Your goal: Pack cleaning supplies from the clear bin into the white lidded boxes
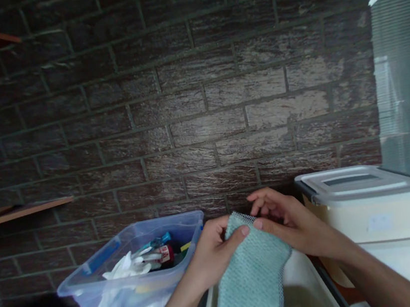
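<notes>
A pale green woven cloth [256,272] with a dark stitched edge hangs from my two hands. My left hand [219,247] pinches its top left edge, thumb in front and fingers behind. At the top right corner, my right hand [287,223] presses its thumb onto the cloth; its index finger is raised and the other fingers curl behind. Directly beneath the cloth is an open white bin [309,290], its inside partly hidden by the cloth.
On the left stands a clear bluish plastic box [66,288] holding white items, a red-labelled bottle [165,254] and other things. Two lidded cream bins [387,215] are stacked at the right. A brick wall [186,125] rises behind, and a wooden shelf [24,213] juts in from the left.
</notes>
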